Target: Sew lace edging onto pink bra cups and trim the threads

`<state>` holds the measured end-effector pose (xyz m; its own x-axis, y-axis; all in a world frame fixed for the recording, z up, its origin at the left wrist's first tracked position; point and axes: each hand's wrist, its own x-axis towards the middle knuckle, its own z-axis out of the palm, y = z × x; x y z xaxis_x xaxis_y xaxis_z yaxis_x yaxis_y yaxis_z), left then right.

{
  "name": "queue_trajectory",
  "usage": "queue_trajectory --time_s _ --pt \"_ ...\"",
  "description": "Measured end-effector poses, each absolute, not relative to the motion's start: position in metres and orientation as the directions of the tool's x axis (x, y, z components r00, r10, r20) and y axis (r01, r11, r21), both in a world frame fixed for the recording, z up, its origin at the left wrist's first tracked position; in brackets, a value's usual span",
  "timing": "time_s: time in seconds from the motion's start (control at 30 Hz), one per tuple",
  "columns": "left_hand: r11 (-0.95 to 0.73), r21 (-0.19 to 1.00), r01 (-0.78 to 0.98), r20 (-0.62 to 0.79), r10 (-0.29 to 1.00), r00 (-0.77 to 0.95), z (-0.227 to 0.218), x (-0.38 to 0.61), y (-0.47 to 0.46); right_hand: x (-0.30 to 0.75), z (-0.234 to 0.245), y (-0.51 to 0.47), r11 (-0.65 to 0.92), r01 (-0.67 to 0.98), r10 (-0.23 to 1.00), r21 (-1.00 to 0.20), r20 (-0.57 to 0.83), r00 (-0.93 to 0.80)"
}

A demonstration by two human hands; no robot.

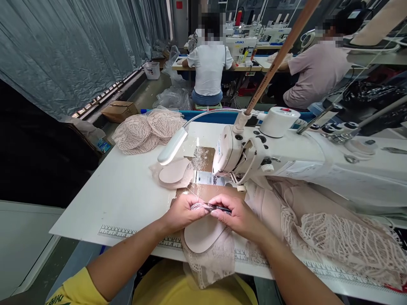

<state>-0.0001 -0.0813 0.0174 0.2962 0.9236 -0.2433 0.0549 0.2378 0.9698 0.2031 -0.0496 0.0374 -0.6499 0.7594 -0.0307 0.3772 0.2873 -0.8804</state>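
Note:
My left hand (187,208) pinches the gathered edge of a beige lace piece with a smooth oval pad (203,235). Close against it, my right hand (233,212) is closed round a small dark tool, which looks like thread snips (221,208); its tip meets the fabric at my left fingertips. The lace (208,267) hangs down over the table's front edge. Just beyond my hands is the needle area of a white sewing machine (227,150). Another pad on lace (173,171) lies left of the needle plate, and a thin thread runs from there toward my left hand.
A pile of lace cups (136,131) sits at the table's far left. Lace fabric (337,231) is heaped under the machine arm on the right. A lamp (173,146) on a bendy neck hangs over the table (127,186). Two people (208,70) sit at machines ahead.

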Motion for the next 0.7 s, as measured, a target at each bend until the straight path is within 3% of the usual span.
queue_trajectory --time_s 0.3,0.4,0.5,0.57,0.63,0.7 --pt "0.21 0.972 0.106 -0.233 0.915 0.33 0.017 0.0 -0.082 0.198 0.03 -0.051 0.209 0.335 0.841 -0.919 -0.006 -0.541" --pt "0.064 0.937 0.342 -0.194 0.912 0.361 0.033 -0.009 -0.085 0.204 0.028 -0.049 0.199 0.355 0.889 -0.914 0.017 -0.457" --pt "-0.169 0.748 0.642 -0.032 0.957 0.289 0.053 -0.026 -0.079 0.205 0.026 -0.052 0.295 0.435 0.898 -0.851 0.091 -0.431" --pt "-0.228 0.644 0.73 0.097 0.971 0.219 0.061 -0.039 -0.065 0.2 0.024 -0.057 0.454 0.473 0.837 -0.755 0.18 -0.517" --pt "-0.235 0.607 0.759 0.183 0.971 0.155 0.061 -0.051 -0.042 0.192 0.02 -0.062 0.643 0.453 0.697 -0.618 0.227 -0.68" --pt "-0.178 0.599 0.781 0.156 0.982 0.105 0.055 -0.061 -0.016 0.186 0.017 -0.065 0.785 0.393 0.536 -0.479 0.204 -0.82"
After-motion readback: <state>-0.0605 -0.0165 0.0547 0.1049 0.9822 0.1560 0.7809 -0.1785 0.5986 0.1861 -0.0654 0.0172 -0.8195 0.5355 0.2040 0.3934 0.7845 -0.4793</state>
